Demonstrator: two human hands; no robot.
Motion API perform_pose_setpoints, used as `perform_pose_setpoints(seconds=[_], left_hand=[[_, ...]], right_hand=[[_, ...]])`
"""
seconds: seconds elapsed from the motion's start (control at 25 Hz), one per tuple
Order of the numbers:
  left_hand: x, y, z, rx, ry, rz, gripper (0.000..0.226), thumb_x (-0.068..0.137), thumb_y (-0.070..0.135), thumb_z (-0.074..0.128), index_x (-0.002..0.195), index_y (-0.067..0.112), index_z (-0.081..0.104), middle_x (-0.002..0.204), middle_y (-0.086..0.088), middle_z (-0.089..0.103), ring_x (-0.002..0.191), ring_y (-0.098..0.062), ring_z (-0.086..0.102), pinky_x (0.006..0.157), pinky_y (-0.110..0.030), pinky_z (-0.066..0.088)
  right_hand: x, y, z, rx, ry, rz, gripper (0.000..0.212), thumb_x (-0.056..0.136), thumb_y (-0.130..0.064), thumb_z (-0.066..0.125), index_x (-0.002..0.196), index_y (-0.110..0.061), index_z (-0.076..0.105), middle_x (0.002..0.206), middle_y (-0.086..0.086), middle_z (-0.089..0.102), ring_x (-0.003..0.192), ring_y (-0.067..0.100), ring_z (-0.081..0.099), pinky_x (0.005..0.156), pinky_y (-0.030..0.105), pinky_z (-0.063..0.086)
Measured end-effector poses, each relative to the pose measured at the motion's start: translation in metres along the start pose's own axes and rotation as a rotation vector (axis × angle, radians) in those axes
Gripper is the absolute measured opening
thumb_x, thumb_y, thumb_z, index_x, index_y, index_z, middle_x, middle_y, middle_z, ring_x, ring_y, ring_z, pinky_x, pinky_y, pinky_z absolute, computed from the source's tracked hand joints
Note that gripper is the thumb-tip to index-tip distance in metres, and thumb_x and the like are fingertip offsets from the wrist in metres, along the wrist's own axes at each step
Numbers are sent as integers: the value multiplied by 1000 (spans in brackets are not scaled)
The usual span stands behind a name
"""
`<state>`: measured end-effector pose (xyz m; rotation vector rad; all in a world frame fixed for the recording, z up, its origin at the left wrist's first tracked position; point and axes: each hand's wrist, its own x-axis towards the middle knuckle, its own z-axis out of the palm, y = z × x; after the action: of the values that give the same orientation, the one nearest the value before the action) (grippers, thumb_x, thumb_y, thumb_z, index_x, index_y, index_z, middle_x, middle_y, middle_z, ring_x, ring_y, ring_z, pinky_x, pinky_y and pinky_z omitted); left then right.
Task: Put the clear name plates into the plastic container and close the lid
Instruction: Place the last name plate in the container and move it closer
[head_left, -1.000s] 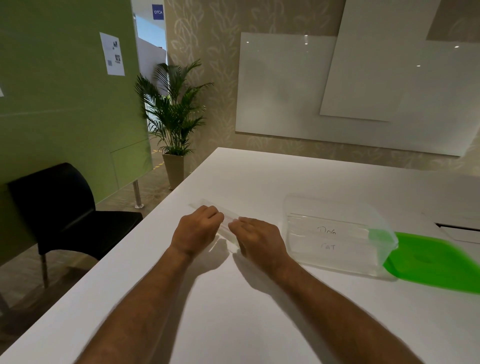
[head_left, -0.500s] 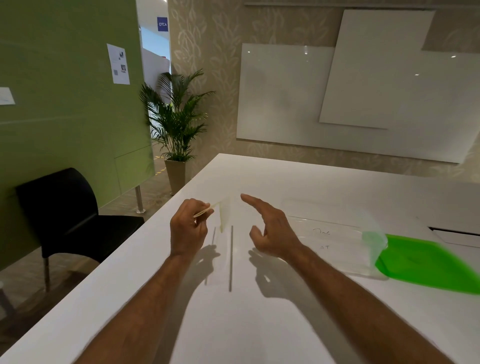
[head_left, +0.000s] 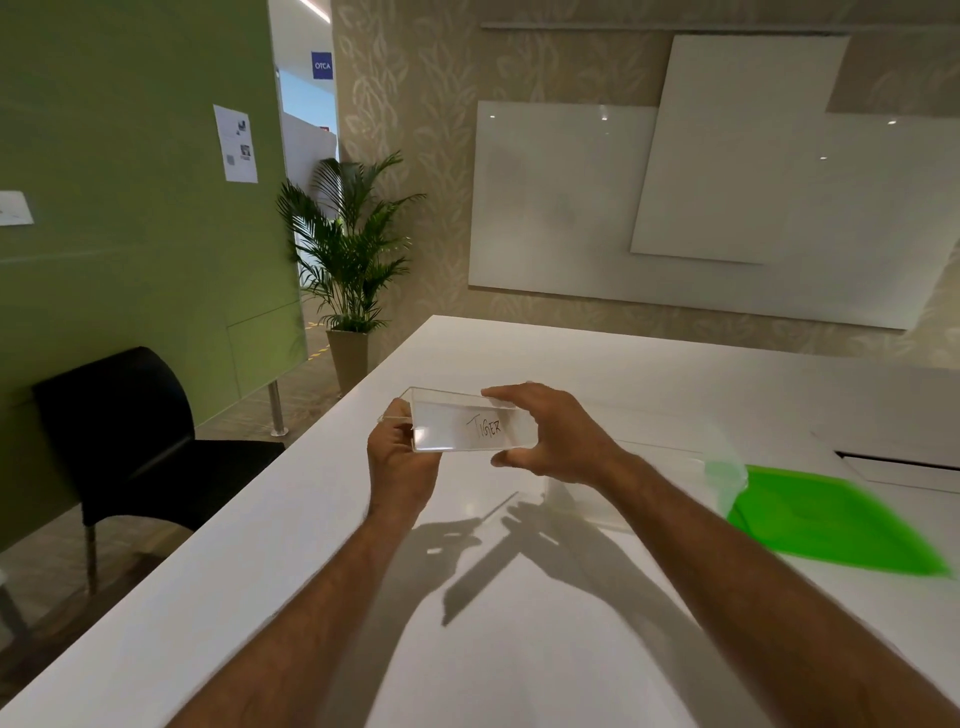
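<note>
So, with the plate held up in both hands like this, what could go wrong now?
The clear plastic name plate marked TIGER is held only at its ends by the left hand and right hand; it could slip. The clear plastic container is hard to see, so the plate may knock its rim.

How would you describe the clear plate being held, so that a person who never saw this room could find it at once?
Start at the large white table and look above its near left part, left of the flat green plastic lid. There the left hand and right hand hold a clear folded plastic name plate by its ends. Alone here, it is lifted off the table and reads "TIGER".
</note>
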<state>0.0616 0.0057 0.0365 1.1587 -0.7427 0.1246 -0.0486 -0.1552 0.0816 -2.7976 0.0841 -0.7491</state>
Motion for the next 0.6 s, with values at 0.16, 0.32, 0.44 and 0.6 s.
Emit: perform_pose_setpoints(seconds=[0.16, 0.32, 0.44, 0.6], left_hand=[[-3, 6, 8, -330, -71, -114, 19, 68, 19, 71, 86, 26, 73, 89, -2, 71, 86, -10, 67, 69, -30, 56], [-3, 5, 18, -667, -35, -294, 35, 81, 29, 44, 80, 22, 79, 92, -8, 73, 95, -27, 66, 75, -34, 53], [-2, 2, 23, -502, -67, -212, 36, 83, 48, 54, 83, 19, 75, 93, -6, 74, 94, -23, 68, 77, -35, 53], [-2, -3, 23, -212, -220, -49, 46, 66, 46, 84, 94, 13, 68, 96, -4, 72, 93, -20, 68, 80, -39, 59]], right_hand=[[-9, 5, -14, -63, 29, -15, 76, 68, -42, 85, 135, -32, 51, 125, -2, 63, 105, 15, 49, 93, 32, 42], [-20, 16, -31, -131, 39, 10, 77, 66, -49, 83, 135, -32, 52, 120, -2, 61, 103, 15, 45, 93, 34, 36], [-31, 22, -44, -182, 45, 26, 77, 66, -51, 83, 134, -32, 53, 119, -3, 61, 104, 17, 46, 92, 34, 33], [-45, 29, -54, -212, 30, 57, 77, 65, -53, 82, 133, -32, 53, 120, -4, 61, 104, 14, 45, 94, 35, 34]])
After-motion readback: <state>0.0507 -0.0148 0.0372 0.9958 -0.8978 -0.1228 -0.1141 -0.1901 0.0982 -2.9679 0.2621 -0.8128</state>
